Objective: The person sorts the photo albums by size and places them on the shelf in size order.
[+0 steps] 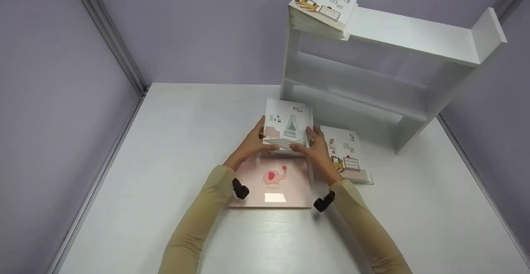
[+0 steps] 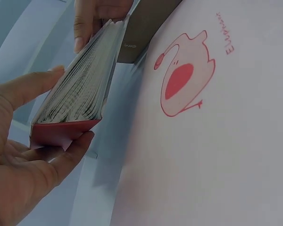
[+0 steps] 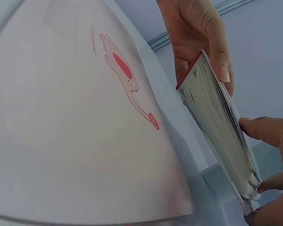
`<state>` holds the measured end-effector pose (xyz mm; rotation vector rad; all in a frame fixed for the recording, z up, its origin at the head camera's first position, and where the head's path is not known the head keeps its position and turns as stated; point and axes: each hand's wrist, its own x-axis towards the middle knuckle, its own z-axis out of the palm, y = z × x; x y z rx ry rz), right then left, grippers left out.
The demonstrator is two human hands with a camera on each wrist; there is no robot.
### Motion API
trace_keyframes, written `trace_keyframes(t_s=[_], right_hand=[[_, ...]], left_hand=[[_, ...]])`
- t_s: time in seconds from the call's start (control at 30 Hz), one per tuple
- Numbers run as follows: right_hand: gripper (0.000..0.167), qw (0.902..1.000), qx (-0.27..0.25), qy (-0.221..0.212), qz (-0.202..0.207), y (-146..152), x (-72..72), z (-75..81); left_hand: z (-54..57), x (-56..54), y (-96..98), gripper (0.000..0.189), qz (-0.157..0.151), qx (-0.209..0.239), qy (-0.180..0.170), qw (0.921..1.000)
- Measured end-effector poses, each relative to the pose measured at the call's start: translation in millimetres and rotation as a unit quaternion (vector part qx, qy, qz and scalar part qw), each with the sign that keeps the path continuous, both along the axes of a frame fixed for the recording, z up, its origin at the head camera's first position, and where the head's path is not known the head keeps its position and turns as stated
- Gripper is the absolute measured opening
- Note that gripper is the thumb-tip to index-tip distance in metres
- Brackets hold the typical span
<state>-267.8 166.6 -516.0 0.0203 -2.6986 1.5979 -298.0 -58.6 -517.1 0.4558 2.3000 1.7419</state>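
Both hands hold a thick book [image 1: 285, 118] with a drawn room on its white cover, just beyond a pink elephant sheet [image 1: 252, 183]. My left hand [image 1: 250, 142] grips its left side, thumb over the cover and fingers underneath. At the right side, my right hand [image 1: 317, 150] has its thumb on the cover's near edge and fingers along the side. In the left wrist view, the book's page edges [image 2: 80, 77] and red spine [image 2: 61, 133] face the camera. The right wrist view shows the pages [image 3: 217, 120] fanned slightly between the covers, above the table.
A white shelf unit [image 1: 360, 94] stands at the back right. More books [image 1: 327, 7] lie stacked on its top left. Another illustrated book [image 1: 345, 154] lies on the white table [image 1: 174, 150], right of my right hand. Purple-grey walls [image 1: 198, 30] enclose the table.
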Motion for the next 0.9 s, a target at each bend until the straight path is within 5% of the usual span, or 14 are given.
trace_keyframes(t_s=[0.9], right_hand=[[0.094,0.9997,-0.007,0.021,-0.008,5,8.5,13.9]], left_hand=[[13.2,7.5,5.7,0.115,0.0,-0.017,0.018,0.9997]])
